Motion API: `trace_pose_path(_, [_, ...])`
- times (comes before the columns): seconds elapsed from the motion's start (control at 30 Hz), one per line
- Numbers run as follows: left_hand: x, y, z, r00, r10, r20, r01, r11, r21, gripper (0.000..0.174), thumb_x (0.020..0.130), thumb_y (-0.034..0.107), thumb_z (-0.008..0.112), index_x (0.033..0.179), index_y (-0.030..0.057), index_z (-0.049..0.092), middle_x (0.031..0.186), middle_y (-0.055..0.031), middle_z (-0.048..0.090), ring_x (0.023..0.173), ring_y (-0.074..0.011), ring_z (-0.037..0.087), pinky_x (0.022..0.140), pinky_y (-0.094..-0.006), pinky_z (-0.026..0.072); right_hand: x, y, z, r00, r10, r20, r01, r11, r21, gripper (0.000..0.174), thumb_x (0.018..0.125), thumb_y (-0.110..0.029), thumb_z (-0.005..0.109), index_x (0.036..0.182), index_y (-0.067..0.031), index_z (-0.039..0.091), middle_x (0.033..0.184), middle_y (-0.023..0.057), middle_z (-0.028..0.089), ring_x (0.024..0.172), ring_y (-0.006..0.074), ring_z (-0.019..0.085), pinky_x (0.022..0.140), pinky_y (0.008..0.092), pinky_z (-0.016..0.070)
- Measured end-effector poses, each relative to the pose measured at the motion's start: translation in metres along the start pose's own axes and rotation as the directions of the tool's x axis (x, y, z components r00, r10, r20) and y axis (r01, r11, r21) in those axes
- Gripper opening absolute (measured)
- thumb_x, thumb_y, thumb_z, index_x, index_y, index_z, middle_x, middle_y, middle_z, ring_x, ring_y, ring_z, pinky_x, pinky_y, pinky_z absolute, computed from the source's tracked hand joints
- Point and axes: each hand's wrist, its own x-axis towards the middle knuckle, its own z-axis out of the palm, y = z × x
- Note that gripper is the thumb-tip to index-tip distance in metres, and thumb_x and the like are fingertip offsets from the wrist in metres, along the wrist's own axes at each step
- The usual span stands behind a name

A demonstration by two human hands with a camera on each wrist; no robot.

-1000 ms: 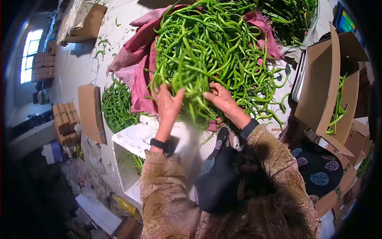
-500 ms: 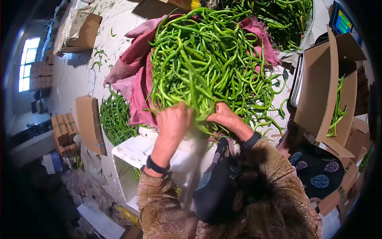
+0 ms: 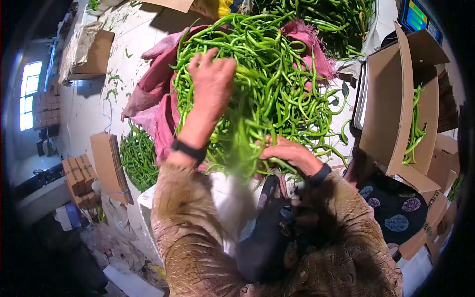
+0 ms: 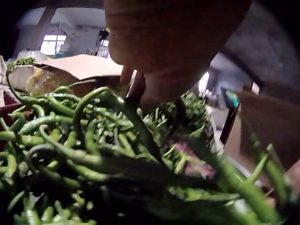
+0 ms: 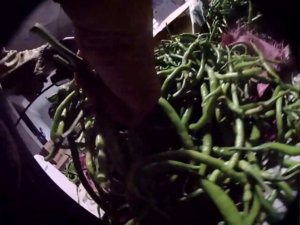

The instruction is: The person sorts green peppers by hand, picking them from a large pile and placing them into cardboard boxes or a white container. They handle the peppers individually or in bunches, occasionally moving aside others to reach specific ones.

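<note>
Long green peppers (image 3: 277,84) lie heaped on a pink cloth sack (image 3: 161,94). Over the left part of the heap is my left hand (image 3: 213,89), blurred, its fingers loosely bent and apart. In the left wrist view the fingertips of that hand (image 4: 164,51) reach down to a curved pepper (image 4: 140,126); whether they pinch it is hidden. Nearer my body, at the heap's front edge, my right hand (image 3: 292,154) grips a bunch of peppers (image 3: 242,143). Stems stick out beside the right hand (image 5: 112,61) in the right wrist view, with peppers hanging under it.
A white foam box (image 3: 146,200) stands at front left, partly behind my sleeve. On the right is an open cardboard box (image 3: 381,109) with a few peppers. More peppers lie at the left (image 3: 138,158) and back right (image 3: 341,24). Flattened cardboard (image 3: 109,166) leans at left.
My left hand has moved from beside the right hand forward over the heap. The right hand has shifted slightly down, still holding peppers. The whole view has shifted a little.
</note>
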Motion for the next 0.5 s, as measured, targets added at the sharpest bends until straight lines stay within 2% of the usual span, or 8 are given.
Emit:
trace_pose_path(0.07, [-0.001, 0.005, -0.052, 0.967, -0.248, -0.053, 0.171, 0.794, -0.584, 0.024, 0.081, 0.001, 0.062, 0.103, 0.0088, 0.065, 0.099, -0.0077, 0.068, 0.101, -0.0265, 0.061, 0.09, -0.0382, 0.0445, -0.011, -0.022, 0.0, 1.0, 0.02, 0.005, -0.02, 0.995, -0.102, 0.044, 0.077, -0.018, 0.068, 0.117, 0.0001, 0.059, 0.116, 0.0073, 0.058, 0.102, 0.0168, 0.055, 0.092, 0.0283, 0.0416])
trace_pose_path(0.1, [0.0, 0.015, -0.089, 0.894, -0.431, 0.12, 0.364, 0.548, -0.753, 0.019, 0.088, 0.003, 0.059, 0.106, 0.0065, 0.065, 0.1, -0.0064, 0.068, 0.094, -0.0197, 0.063, 0.083, -0.0304, 0.0488, -0.014, -0.038, 0.004, 0.999, 0.036, 0.013, -0.033, 0.979, -0.202, 0.044, 0.077, -0.022, 0.068, 0.114, -0.0002, 0.059, 0.11, 0.0066, 0.059, 0.097, 0.0172, 0.056, 0.089, 0.0269, 0.0416])
trace_pose_path(0.17, [-0.019, 0.018, -0.132, 0.78, -0.609, 0.144, 0.359, 0.247, -0.9, 0.018, 0.096, 0.006, 0.051, 0.109, -0.0016, 0.061, 0.1, -0.0104, 0.066, 0.092, -0.0169, 0.062, 0.085, -0.03, 0.0486, -0.017, -0.043, -0.004, 0.999, 0.045, 0.016, -0.038, 0.953, -0.302, 0.043, 0.078, -0.027, 0.068, 0.111, 0.0002, 0.06, 0.103, 0.0061, 0.062, 0.093, 0.0171, 0.057, 0.087, 0.027, 0.0421])
trace_pose_path(0.27, [-0.079, 0.019, -0.201, 0.627, -0.705, 0.33, 0.694, 0.314, -0.648, 0.021, 0.096, 0.01, 0.048, 0.108, -0.0045, 0.058, 0.095, -0.0109, 0.066, 0.088, -0.017, 0.063, 0.083, -0.03, 0.0494, -0.018, -0.046, -0.009, 0.995, 0.069, -0.078, -0.088, 0.957, -0.275, 0.045, 0.08, -0.022, 0.071, 0.113, 0.0051, 0.055, 0.09, 0.0057, 0.066, 0.09, 0.0146, 0.059, 0.092, 0.0277, 0.0397])
trace_pose_path(0.33, [-0.132, 0.016, -0.235, 0.526, -0.548, 0.65, 0.843, 0.233, -0.485, 0.02, 0.092, 0.016, 0.056, 0.104, -0.0006, 0.059, 0.09, -0.0067, 0.064, 0.084, -0.0154, 0.061, 0.078, -0.0282, 0.0473, -0.017, -0.037, -0.012, 0.994, 0.078, -0.079, -0.092, 0.977, -0.192, 0.048, 0.08, -0.022, 0.071, 0.115, 0.0061, 0.055, 0.1, 0.0095, 0.065, 0.097, 0.0152, 0.057, 0.095, 0.0273, 0.0374])
trace_pose_path(0.4, [-0.195, 0.022, -0.262, 0.203, -0.47, 0.859, 0.979, 0.083, -0.186, 0.022, 0.091, 0.016, 0.059, 0.103, -0.0019, 0.062, 0.092, -0.0072, 0.066, 0.084, -0.0145, 0.062, 0.078, -0.0295, 0.0491, -0.018, -0.03, -0.012, 0.99, 0.071, -0.125, -0.097, 0.971, -0.218, 0.047, 0.08, -0.024, 0.071, 0.113, 0.0059, 0.056, 0.109, 0.0125, 0.061, 0.103, 0.0172, 0.055, 0.097, 0.0293, 0.0363])
trace_pose_path(0.43, [-0.232, 0.022, -0.27, 0.029, -0.394, 0.919, 0.995, 0.099, 0.011, 0.027, 0.09, 0.019, 0.061, 0.104, -0.0029, 0.063, 0.092, -0.0085, 0.067, 0.087, -0.0163, 0.063, 0.078, -0.0311, 0.05, -0.018, -0.026, -0.012, 0.984, 0.069, -0.165, -0.109, 0.963, -0.247, 0.046, 0.079, -0.026, 0.072, 0.111, 0.0057, 0.057, 0.119, 0.0155, 0.057, 0.109, 0.0191, 0.052, 0.099, 0.0312, 0.0352])
trace_pose_path(0.5, [-0.308, 0.037, -0.278, 0.005, -0.297, 0.955, 0.675, 0.705, 0.216, 0.037, 0.082, 0.028, 0.07, 0.108, 0.0029, 0.066, 0.088, -0.0155, 0.07, 0.078, -0.0238, 0.067, 0.074, -0.034, 0.0522, -0.012, -0.018, -0.015, 0.99, 0.068, -0.125, -0.101, 0.954, -0.283, 0.062, 0.08, -0.026, 0.071, 0.123, 0.009, 0.044, 0.118, 0.0139, 0.057, 0.11, 0.0173, 0.051, 0.098, 0.03, 0.036])
